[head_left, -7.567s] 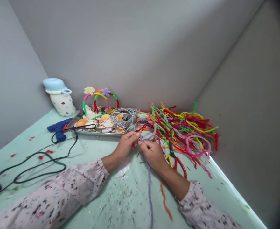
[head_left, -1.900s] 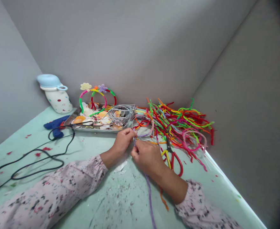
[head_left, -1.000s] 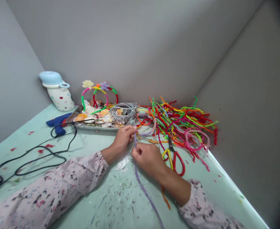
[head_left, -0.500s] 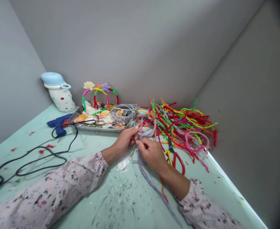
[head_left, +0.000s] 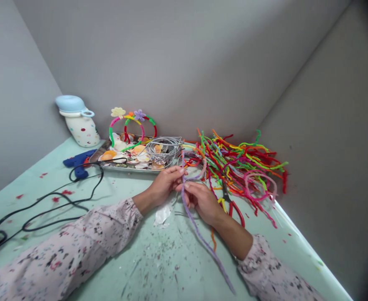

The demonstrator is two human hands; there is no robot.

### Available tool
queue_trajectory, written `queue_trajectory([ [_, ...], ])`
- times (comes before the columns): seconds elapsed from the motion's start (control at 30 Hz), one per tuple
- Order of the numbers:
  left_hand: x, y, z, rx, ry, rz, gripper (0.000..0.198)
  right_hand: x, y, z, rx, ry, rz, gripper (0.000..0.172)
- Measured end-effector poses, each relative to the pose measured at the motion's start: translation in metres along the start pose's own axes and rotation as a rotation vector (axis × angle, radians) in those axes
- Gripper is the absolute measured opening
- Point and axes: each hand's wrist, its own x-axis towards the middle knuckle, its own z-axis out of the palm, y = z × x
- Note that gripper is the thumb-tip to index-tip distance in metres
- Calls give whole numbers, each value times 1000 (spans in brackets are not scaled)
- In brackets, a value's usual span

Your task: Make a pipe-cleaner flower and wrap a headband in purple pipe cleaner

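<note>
Two hands meet low over the green table (head_left: 124, 259), just before the pile of pipe cleaners (head_left: 243, 161) — close together, likely so one steadies what the other bends. The left hand (head_left: 165, 184) pinches the lilac pipe cleaner (head_left: 199, 234) near its raised end. The right hand (head_left: 203, 198) is closed on it just below, and the rest trails across the table.

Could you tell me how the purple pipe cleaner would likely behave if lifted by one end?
The purple pipe cleaner probably bends easily yet holds shape: its tail forms one smooth curve below the right hand. It seems light, as the left hand and right pinch it with fingertips. Its fuzzy surface should resist slipping.
</note>
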Motion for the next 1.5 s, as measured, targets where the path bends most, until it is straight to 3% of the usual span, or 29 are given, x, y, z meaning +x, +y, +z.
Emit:
queue_trajectory([
  [0.1,-1,0,1,16,11,2,23,-1,-1,1,43,-25,12,23],
  [0.3,0,-5,-1,72,68,33,25,-1,-2,3,-79,54,10,26],
  [0.4,0,-7,0,120,114,48,25,-2,-5,5,-426,164,-69,26],
  [0.5,-1,-8,5,177,162,65,20,-8,-10,11,-1020,294,-217,19],
  [0.57,-2,-10,8,212,195,87,18,-14,-14,16,-1375,309,-311,11],
  [0.63,-2,-11,9,231,227,102,17,-18,-17,21,-1590,287,-347,14],
  [0.7,-1,-10,8,218,228,85,17,-20,-19,24,-1643,282,-335,16],
  [0.83,2,-7,2,110,149,10,19,-17,-16,21,-1326,295,-256,25],
  [0.97,2,-4,0,19,83,20,19,-6,-9,11,-627,205,-89,43],
  [1.1,0,-2,2,-12,33,11,21,-1,-6,8,-41,89,79,40],
  [1.23,0,-3,2,6,44,-2,23,-3,-6,9,85,25,102,28],
  [1.5,2,-7,-2,57,30,20,20,-3,-4,8,-22,72,107,30],
])
